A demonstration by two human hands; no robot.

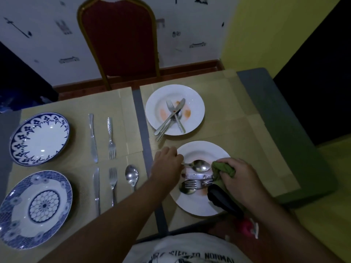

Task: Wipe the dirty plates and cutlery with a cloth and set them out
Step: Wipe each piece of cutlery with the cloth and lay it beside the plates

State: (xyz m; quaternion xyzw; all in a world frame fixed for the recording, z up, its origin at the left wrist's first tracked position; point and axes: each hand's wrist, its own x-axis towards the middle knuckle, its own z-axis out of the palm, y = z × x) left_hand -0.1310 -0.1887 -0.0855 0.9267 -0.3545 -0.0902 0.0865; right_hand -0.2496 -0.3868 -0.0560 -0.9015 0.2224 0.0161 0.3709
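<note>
The left hand (167,164) reaches over the left rim of the near white plate (197,207), fingers curled and pinching the handle of a spoon (199,166), whose bowl hangs over the plate's far half. The right hand (241,179) is over the plate's right edge, fist closed around a bunched green cloth (223,168) that sits just beside the spoon's bowl. On this plate, below the held spoon, lie a knife (197,176), a fork (195,184) and a second spoon (187,190), with faint orange smears near them. A dark object (224,202) overlaps the plate's right side; what it is cannot be told. Beyond the plate sits a second white plate (193,95), smeared orange, with crossed cutlery (171,118) on it. Well to the left of the near plate, two blue patterned plates (39,138) look clean. Between them and the near plate two rows of cutlery are set out: a far row of knife and fork (111,137), and a near row of knife, fork and spoon (132,175).
</note>
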